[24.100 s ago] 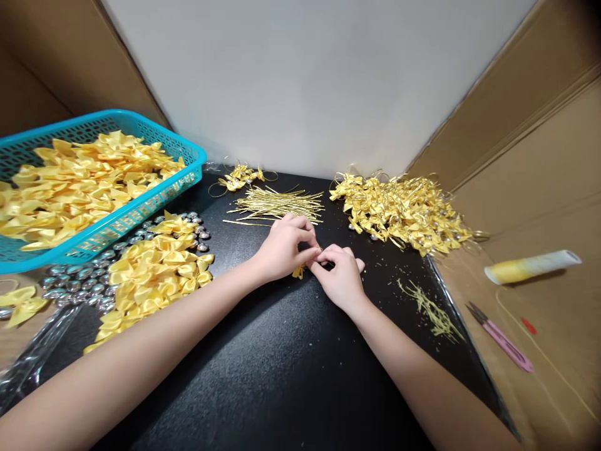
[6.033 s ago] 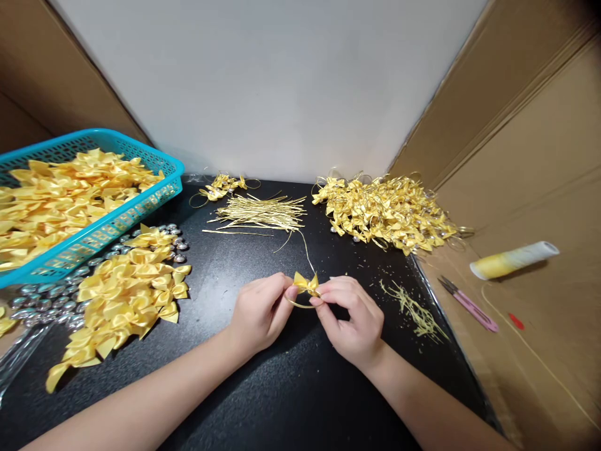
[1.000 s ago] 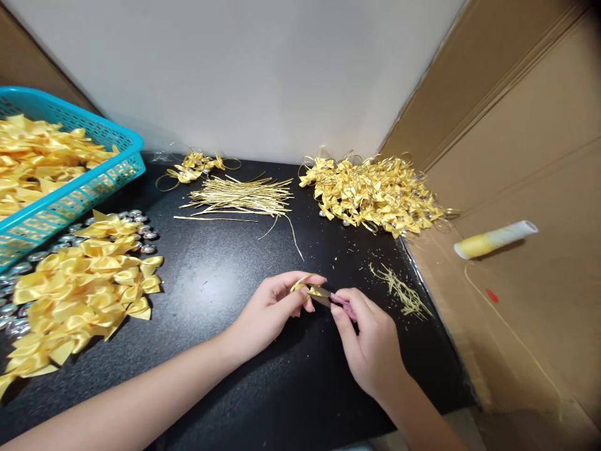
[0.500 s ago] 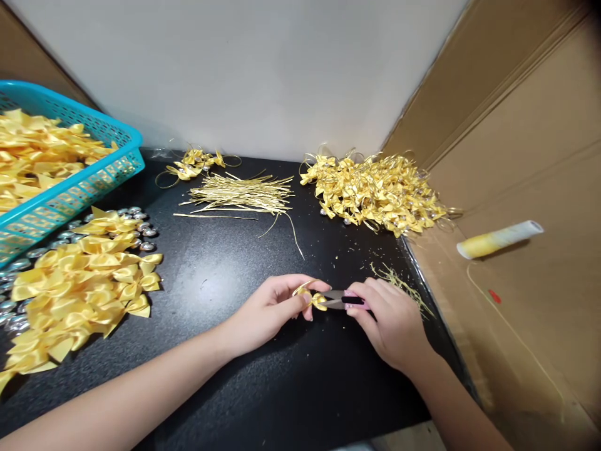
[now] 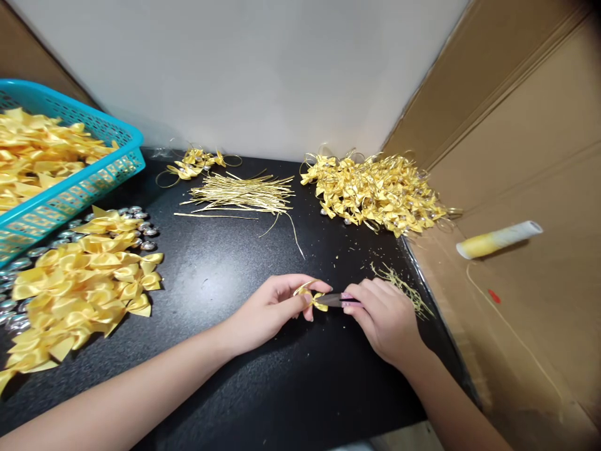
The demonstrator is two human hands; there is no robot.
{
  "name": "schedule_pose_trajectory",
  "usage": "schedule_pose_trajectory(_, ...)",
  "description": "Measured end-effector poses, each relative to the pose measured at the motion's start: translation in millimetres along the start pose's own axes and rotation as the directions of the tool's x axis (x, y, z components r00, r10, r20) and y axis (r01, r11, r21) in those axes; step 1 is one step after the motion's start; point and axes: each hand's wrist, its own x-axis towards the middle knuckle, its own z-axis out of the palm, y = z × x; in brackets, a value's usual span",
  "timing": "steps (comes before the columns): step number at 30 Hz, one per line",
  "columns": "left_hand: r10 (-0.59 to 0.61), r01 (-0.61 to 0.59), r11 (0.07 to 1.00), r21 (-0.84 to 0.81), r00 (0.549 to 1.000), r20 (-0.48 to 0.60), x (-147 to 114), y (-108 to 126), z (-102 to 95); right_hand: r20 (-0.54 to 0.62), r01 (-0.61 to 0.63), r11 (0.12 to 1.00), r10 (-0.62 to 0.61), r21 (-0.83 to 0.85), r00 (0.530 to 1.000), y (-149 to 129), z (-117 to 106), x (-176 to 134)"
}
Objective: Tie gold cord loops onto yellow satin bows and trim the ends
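Pinched between the thumb and fingers of my left hand (image 5: 277, 307) is a small yellow ribbon bow (image 5: 320, 302), with a gold cord looping at its upper left. My right hand (image 5: 387, 316) is closed round small thread snips (image 5: 334, 300) with pink-and-black grips. Their blades are together, and the tips meet the right side of the bow; whether anything lies between the blades I cannot tell. Beyond my hands lies a bundle of gold cords (image 5: 241, 193). A heap of yellow bows (image 5: 54, 288) without loops is at the left.
A turquoise basket (image 5: 126, 147) of bows stands at the left, with silver beads (image 5: 148, 232) beside it. Looped bows (image 5: 375, 191) are piled back right, near cord scraps (image 5: 406, 291). A cardboard wall (image 5: 516, 156) rises right, with a yellow-white tube (image 5: 500, 240).
The snips' blades have closed, having been apart at the bow, and the fingers of my right hand have squeezed together. My left hand and the bow stay in place.
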Motion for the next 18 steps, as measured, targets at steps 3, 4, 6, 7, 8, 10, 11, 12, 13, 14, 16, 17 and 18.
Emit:
schedule_pose_trajectory(3, 0.001, -0.001, 1.000, 0.003, 1.000, -0.008, -0.7, -0.2, -0.4, 0.002, 0.000, 1.000, 0.000, 0.001, 1.000, 0.1, 0.6, -0.1)
schedule_pose_trajectory(4, -0.001, 0.001, 1.000, 0.006, 1.000, -0.010, -0.8, -0.5, -0.7, -0.002, -0.005, 1.000, 0.005, 0.008, 1.000, 0.4, 0.6, -0.6)
schedule_pose_trajectory(6, -0.008, 0.008, 1.000, 0.016, 1.000, -0.022, -0.7, -1.5, -1.3, -0.026, -0.038, 0.998, 0.039, 0.057, 0.999, 1.5, 0.0, -2.8)
schedule_pose_trajectory(7, -0.012, 0.013, 1.000, 0.024, 0.999, -0.031, -0.4, -2.2, -1.5, -0.047, -0.074, 0.992, 0.080, 0.106, 0.996, 2.2, -0.5, -4.3)
schedule_pose_trajectory(8, -0.013, 0.014, 0.999, 0.037, 0.999, -0.040, 0.0, -3.0, -1.6, -0.071, -0.125, 0.978, 0.138, 0.169, 0.988, 2.9, -1.2, -6.0)
schedule_pose_trajectory(10, -0.003, 0.007, 0.998, 0.069, 0.998, -0.062, 1.0, -5.1, -0.9, -0.104, -0.247, 0.912, 0.294, 0.329, 0.950, 3.2, -2.8, -8.1)
schedule_pose_trajectory(11, 0.011, -0.004, 0.997, 0.082, 0.997, -0.078, 1.5, -6.3, 0.0, -0.103, -0.304, 0.856, 0.377, 0.417, 0.920, 2.3, -3.5, -7.7)
schedule_pose_trajectory(12, 0.029, -0.021, 0.996, 0.086, 0.995, -0.097, 1.8, -7.5, 1.3, -0.080, -0.358, 0.786, 0.455, 0.505, 0.887, 0.5, -3.9, -5.9)
schedule_pose_trajectory(13, 0.051, -0.041, 0.996, 0.081, 0.991, -0.120, 1.9, -8.7, 2.8, -0.029, -0.408, 0.703, 0.520, 0.583, 0.854, -2.4, -4.1, -2.6)
schedule_pose_trajectory(14, 0.075, -0.066, 0.996, 0.067, 0.987, -0.141, 1.8, -9.9, 4.6, 0.044, -0.457, 0.610, 0.569, 0.647, 0.821, -6.1, -3.8, 2.4)
schedule_pose_trajectory(16, 0.122, -0.118, 0.992, 0.033, 0.979, -0.164, 0.8, -11.6, 7.8, 0.229, -0.553, 0.427, 0.605, 0.715, 0.763, -15.2, -1.4, 16.0)
schedule_pose_trajectory(17, 0.142, -0.141, 0.990, 0.020, 0.976, -0.165, -0.1, -12.2, 8.8, 0.309, -0.586, 0.351, 0.596, 0.730, 0.741, -19.7, 0.6, 23.7)
schedule_pose_trajectory(18, 0.159, -0.159, 0.987, 0.014, 0.974, -0.163, -1.2, -12.6, 9.3, 0.373, -0.606, 0.291, 0.573, 0.740, 0.730, -23.5, 3.1, 31.1)
